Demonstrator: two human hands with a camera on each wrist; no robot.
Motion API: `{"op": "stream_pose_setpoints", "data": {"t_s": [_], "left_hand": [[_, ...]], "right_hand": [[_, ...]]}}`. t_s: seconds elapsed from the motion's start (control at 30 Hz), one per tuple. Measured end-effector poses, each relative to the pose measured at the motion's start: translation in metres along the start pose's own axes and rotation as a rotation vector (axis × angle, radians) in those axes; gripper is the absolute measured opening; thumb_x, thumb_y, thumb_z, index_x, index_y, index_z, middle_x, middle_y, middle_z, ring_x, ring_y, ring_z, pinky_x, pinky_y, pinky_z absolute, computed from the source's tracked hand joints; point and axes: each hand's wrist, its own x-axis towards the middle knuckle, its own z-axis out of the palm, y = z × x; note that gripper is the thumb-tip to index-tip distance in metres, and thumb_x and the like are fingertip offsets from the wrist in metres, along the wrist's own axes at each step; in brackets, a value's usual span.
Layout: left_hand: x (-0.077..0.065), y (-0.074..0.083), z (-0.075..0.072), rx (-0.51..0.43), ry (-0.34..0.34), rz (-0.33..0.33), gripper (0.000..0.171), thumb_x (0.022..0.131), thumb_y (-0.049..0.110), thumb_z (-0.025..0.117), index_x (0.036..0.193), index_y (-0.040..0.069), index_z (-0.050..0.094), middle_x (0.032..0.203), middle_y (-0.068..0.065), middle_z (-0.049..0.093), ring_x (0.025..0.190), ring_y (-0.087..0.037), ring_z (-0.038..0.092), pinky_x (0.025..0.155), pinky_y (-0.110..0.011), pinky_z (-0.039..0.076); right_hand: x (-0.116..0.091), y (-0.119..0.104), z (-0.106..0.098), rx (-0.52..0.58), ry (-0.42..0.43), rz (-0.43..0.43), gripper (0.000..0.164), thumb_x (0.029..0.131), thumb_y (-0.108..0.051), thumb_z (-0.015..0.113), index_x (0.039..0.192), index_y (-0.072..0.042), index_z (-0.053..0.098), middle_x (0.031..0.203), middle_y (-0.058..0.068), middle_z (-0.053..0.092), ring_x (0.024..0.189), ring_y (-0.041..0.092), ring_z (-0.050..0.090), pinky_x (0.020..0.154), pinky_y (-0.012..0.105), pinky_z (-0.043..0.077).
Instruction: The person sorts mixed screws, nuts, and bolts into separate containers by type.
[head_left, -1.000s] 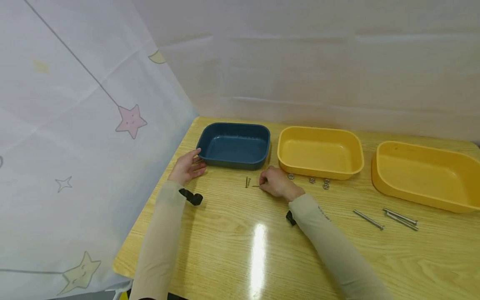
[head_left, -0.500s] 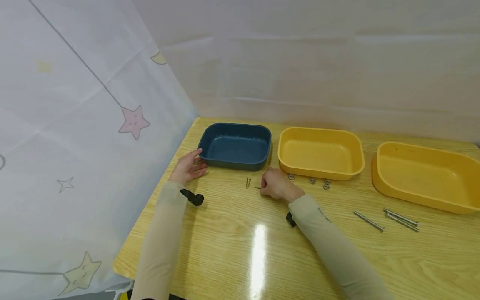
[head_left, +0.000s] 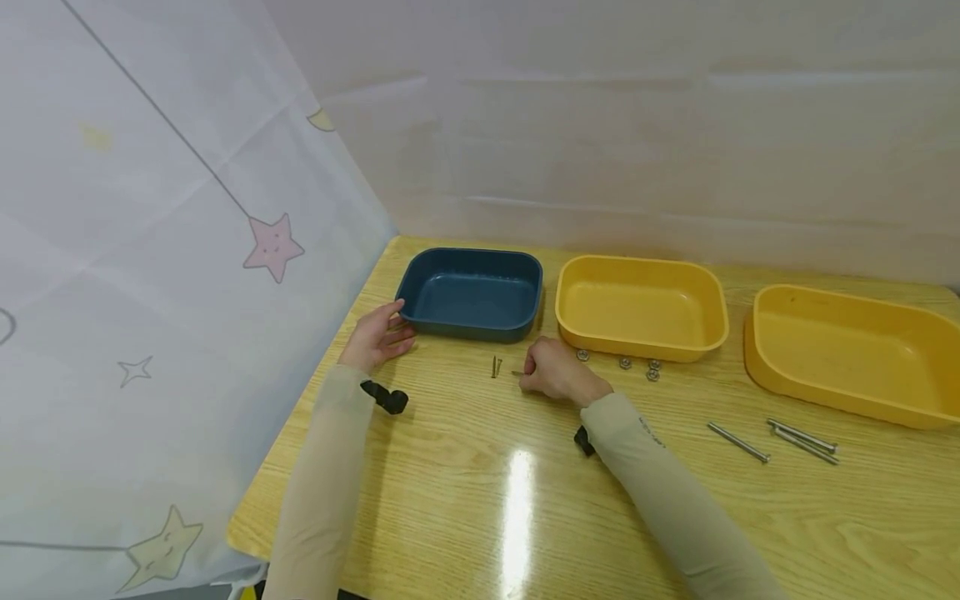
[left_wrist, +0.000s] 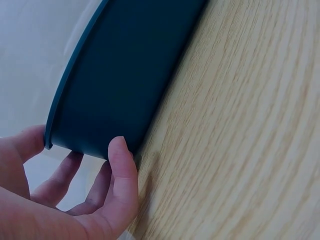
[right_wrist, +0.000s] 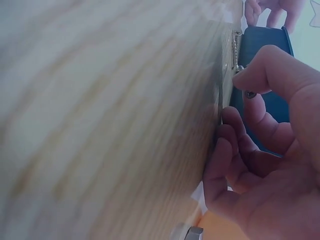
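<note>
Pinching slender screw (head_left: 518,373) in right hand (head_left: 553,369), gripping blue tray (head_left: 472,298) with left hand (head_left: 377,337); could fumble onto nine-o'clock screws (head_left: 493,367) by loosening early.

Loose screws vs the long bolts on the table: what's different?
Size: the screws are short and thin; the bolts are clearly longer and thicker.
Colour: in the head view, screws brassy, bolts silver-grey.
Place: screws in front of the blue tray; bolts in front of the right yellow tray.
Count: two loose screws, three bolts.
Shared: both sets lie on the table.
</note>
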Motion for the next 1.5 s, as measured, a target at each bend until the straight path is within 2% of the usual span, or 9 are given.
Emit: {"op": "stream_pose_setpoints", "data": {"t_s": [0.1, 0.23, 0.53, 0.97, 1.27, 1.5], "left_hand": [[-0.004, 0.001, 0.001, 0.003, -0.018, 0.001, 0.067, 0.096, 0.037, 0.057, 0.154, 0.029, 0.022, 0.148, -0.009, 0.038, 0.133, -0.028, 0.044, 0.111, -0.041, 0.038], [0.000, 0.001, 0.000, -0.008, -0.006, 0.004, 0.066, 0.097, 0.037, 0.057, 0.153, 0.029, 0.024, 0.148, -0.009, 0.038, 0.134, -0.029, 0.043, 0.111, -0.041, 0.038], [0.017, -0.005, -0.008, -0.028, 0.031, -0.003, 0.064, 0.094, 0.040, 0.061, 0.150, 0.031, 0.031, 0.142, -0.007, 0.046, 0.124, -0.026, 0.052, 0.104, -0.040, 0.046], [0.017, -0.005, -0.007, -0.022, 0.047, 0.003, 0.066, 0.093, 0.041, 0.061, 0.151, 0.032, 0.029, 0.142, -0.007, 0.046, 0.120, -0.025, 0.055, 0.101, -0.039, 0.048], [0.016, -0.007, -0.005, -0.022, 0.037, 0.005, 0.070, 0.093, 0.042, 0.061, 0.152, 0.031, 0.025, 0.148, -0.007, 0.042, 0.124, -0.027, 0.051, 0.106, -0.040, 0.044], [0.018, -0.008, -0.006, -0.017, 0.037, 0.013, 0.070, 0.093, 0.043, 0.061, 0.152, 0.030, 0.026, 0.148, -0.007, 0.042, 0.125, -0.027, 0.050, 0.106, -0.040, 0.044]], "right_hand": [[0.000, 0.000, 0.000, 0.030, 0.000, 0.015, 0.006, 0.075, -0.017, 0.070, 0.071, -0.013, 0.067, 0.081, 0.001, 0.063, 0.077, 0.015, 0.054, 0.070, 0.028, 0.047], [-0.001, -0.001, -0.001, 0.059, -0.003, 0.033, 0.007, 0.075, -0.017, 0.071, 0.073, -0.012, 0.067, 0.084, 0.001, 0.062, 0.078, 0.016, 0.054, 0.070, 0.028, 0.046], [-0.004, -0.002, 0.000, 0.094, 0.027, 0.012, 0.008, 0.075, -0.015, 0.071, 0.073, -0.012, 0.065, 0.082, 0.001, 0.060, 0.077, 0.016, 0.053, 0.069, 0.027, 0.045], [-0.012, 0.001, -0.003, 0.161, 0.067, -0.011, 0.009, 0.076, -0.015, 0.068, 0.081, -0.010, 0.062, 0.082, 0.002, 0.058, 0.076, 0.015, 0.051, 0.069, 0.027, 0.043], [-0.019, 0.001, -0.007, 0.149, 0.170, -0.060, 0.007, 0.077, -0.013, 0.066, 0.082, -0.012, 0.061, 0.084, 0.001, 0.056, 0.078, 0.017, 0.049, 0.070, 0.028, 0.042], [-0.023, -0.004, -0.018, 0.123, 0.256, -0.103, 0.005, 0.080, -0.014, 0.066, 0.082, -0.014, 0.062, 0.088, 0.005, 0.063, 0.085, 0.022, 0.054, 0.077, 0.032, 0.045]]}}
